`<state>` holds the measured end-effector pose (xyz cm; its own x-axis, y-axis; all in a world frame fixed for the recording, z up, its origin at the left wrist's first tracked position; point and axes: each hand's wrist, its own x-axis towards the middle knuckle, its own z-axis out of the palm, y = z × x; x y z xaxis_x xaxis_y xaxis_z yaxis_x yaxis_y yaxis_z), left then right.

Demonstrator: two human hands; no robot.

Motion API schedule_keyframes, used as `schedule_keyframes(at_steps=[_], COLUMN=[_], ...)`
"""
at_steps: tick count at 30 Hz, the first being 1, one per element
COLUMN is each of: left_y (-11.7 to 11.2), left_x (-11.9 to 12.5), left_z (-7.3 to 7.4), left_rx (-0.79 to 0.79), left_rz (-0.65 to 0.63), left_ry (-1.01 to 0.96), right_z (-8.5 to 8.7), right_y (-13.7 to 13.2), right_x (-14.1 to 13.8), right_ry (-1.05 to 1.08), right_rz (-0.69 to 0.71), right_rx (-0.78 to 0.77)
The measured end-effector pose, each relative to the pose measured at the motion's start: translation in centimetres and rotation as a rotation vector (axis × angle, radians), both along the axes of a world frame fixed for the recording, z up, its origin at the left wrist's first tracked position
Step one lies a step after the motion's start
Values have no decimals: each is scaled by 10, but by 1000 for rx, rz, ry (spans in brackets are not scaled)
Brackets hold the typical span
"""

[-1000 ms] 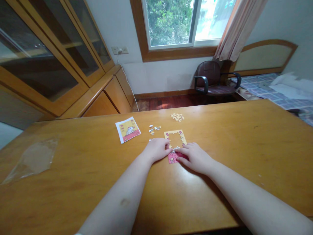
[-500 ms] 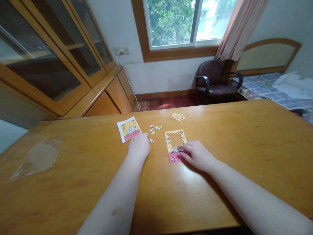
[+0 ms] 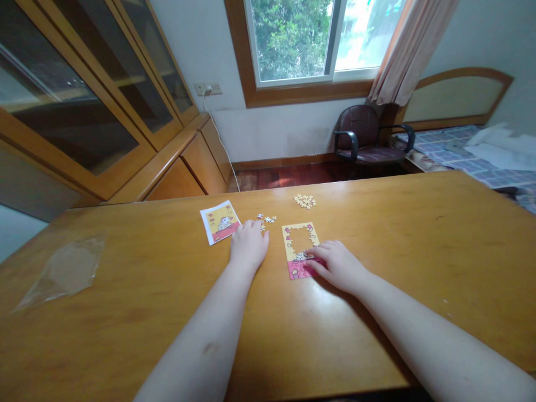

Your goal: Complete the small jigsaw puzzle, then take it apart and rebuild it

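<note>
Part-filled puzzle, flat on the desk btwn my hands, nearer the R.; pink lower part filled, yellow upper part w/ an open middle. My R. fingers are spread, thumb apart, over its lower R. side. My L. fingers are bent at the near side of the loose pcs, just beside the picture card; can't tell if they pinch a pc, as the back of the hand hides the tips. Handling (est.): thin card, v. light, fairly stiff, prone to slide on a smooth surface; knobs may crease. Narrow upper strips prob. weakest, so best steadied flat at the filled lower part, not lifted by one edge. Single pcs: best taken by opp. edges, btwn thumb & index. Second pile: farther off, near the desk's far edge.
</note>
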<state>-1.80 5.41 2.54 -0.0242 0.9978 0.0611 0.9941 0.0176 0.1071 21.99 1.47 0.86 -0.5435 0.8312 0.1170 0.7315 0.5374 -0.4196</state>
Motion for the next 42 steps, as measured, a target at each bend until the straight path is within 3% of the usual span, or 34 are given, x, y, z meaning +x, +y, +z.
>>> schedule_keyframes(at_steps=[5, 13, 19, 26, 32, 35, 39, 42], left_y=[13, 18, 18, 14, 14, 16, 20, 24], left_x=[-4, 0, 2, 6, 6, 5, -2, -12], left_z=[-20, -38, -37, -29, -30, -30, -27, -27], left_rx=[52, -66, -119, -81, -78, 17, 276, 377], left_rz=[-30, -207, -291, -299, -317, -251, -52, 89], left_ry=[-88, -77, -75, -129, -146, -218, -364, -437], right_z=[-1, -2, -1, 0, -2, -2, -2, -3], right_y=[0, 0, 2, 2, 2, 1, 1, 1], right_x=[0, -5, -4, -3, -3, -2, -1, 1], right_ry=[3, 13, 12, 13, 22, 25, 34, 35], right_rz=[-3, -2, 3, 2, 9, 9, 15, 17], right_rx=[3, -12, -19, -22, -22, -23, -30, -34])
